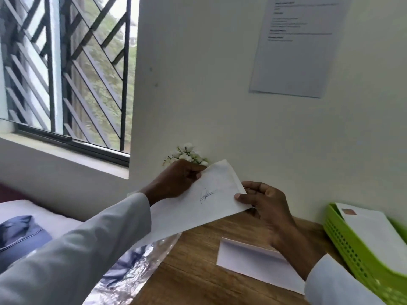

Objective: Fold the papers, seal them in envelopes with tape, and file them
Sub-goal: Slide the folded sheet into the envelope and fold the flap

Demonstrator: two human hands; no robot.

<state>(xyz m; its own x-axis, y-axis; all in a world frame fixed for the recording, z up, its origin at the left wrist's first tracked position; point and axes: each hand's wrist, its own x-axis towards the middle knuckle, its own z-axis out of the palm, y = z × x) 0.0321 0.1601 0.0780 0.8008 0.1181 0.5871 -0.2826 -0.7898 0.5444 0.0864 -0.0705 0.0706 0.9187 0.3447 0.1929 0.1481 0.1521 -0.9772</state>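
Hands pinch a signed envelope (198,208) above the desk (193,267), left hand (176,181) at its 11 o'clock corner, right hand (262,201) at 3 o'clock, seemingly mid-sealing; next likely comes filing into the green tray (356,256) at 4 o'clock.

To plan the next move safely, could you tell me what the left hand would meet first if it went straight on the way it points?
Probably the small white flower bunch just beyond the left hand, then the wall; depth is unclear.

A home office corner: wooden desk (193,271) below the grip, green filing tray (352,249) rightward, printed notice (295,51) above, barred window (66,73) leftward.
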